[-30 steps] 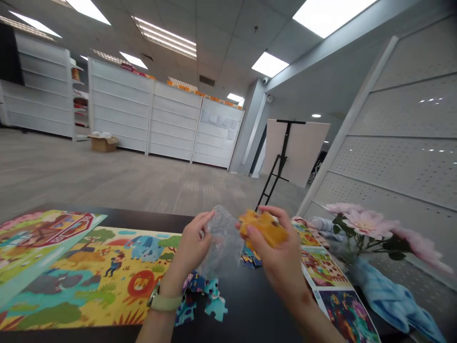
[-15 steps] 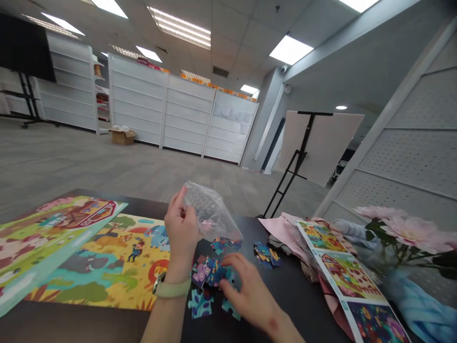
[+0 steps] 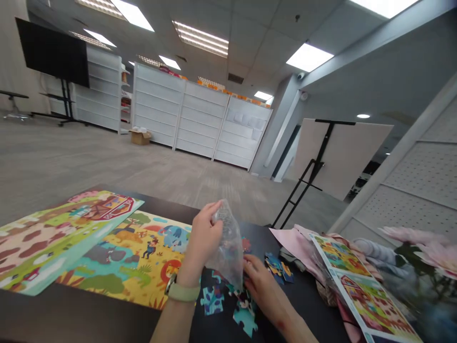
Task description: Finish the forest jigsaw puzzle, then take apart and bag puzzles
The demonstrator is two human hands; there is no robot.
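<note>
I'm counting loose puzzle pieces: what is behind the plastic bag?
Jigsaw pieces on the black table, showing around the lower edge of the plastic bag. Any behind its creased film, or hidden by the right hand, cannot be counted.

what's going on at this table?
A person's left hand holds up a clear, crinkled plastic bag over loose teal, knobbed jigsaw pieces on a black table. The right hand is close by the bag's right edge; whether its grip holds anything is unclear. A yellow rectangular animal picture lies to the left.
</note>
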